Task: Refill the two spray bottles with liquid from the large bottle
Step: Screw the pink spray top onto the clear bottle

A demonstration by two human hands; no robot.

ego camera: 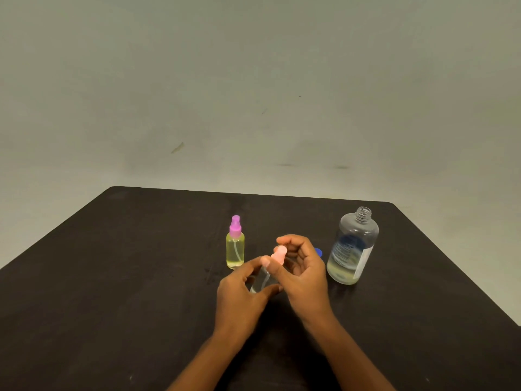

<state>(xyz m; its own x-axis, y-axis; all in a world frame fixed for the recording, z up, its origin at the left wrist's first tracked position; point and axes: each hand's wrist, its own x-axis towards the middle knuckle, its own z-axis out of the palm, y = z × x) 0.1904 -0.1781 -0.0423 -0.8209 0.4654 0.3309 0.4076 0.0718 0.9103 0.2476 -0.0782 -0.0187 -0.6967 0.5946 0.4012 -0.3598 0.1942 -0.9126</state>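
The large bottle's [352, 249] label print is illegible.

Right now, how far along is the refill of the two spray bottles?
Looks done: the purple-topped spray bottle stands closed, nearly full of yellow liquid. In hand: the left hand holds the second spray bottle, the right hand grips its pink top; its body looks clear, probably unfilled. Left: fill it from the open large bottle, then refit the blue cap.
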